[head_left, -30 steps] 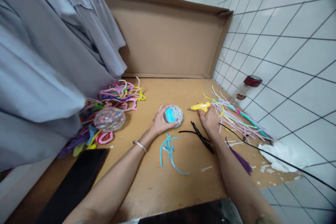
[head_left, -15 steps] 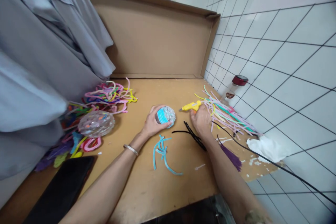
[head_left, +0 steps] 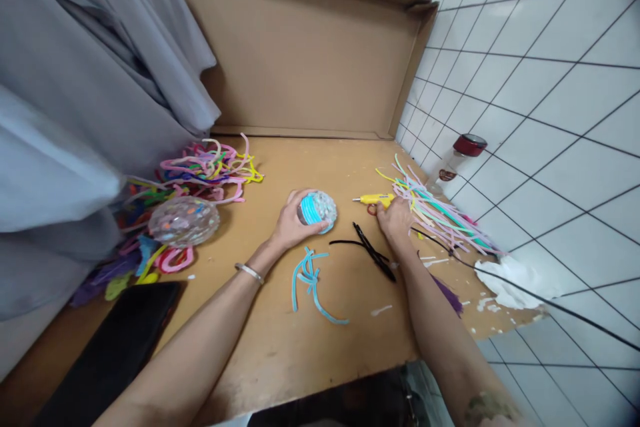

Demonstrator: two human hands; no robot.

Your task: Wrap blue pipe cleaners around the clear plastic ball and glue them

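My left hand (head_left: 296, 221) is wrapped around a small round clear-plastic piece (head_left: 327, 208), apparently with beads or bumps, banded with bright blue pipe cleaner. It holds the piece just above or on the table. To the right, my right hand (head_left: 397, 219) is closed at the rear of a yellow hot glue gun (head_left: 376, 199), whose nozzle points left towards the piece. The palm hides the handle. Loose blue pipe cleaner lengths (head_left: 311, 275) lie in front of the left hand. Black stems (head_left: 373, 250) lie near the right wrist.
Colourful pipe cleaners (head_left: 210, 163) and a clear oval plastic piece (head_left: 184, 221) sit left, beside grey cloth (head_left: 165, 73) and a black phone-like slab (head_left: 125, 340). Right are pastel stems (head_left: 440, 210), a red-lidded jar (head_left: 469, 145), white tissue (head_left: 515, 280), a purple tassel (head_left: 450, 297) and a black cord (head_left: 530, 300).
My right hand and the glue gun have shifted slightly right, away from the blue-banded piece, and the nozzle has levelled. My left hand keeps its hold. The camera view has tilted down.
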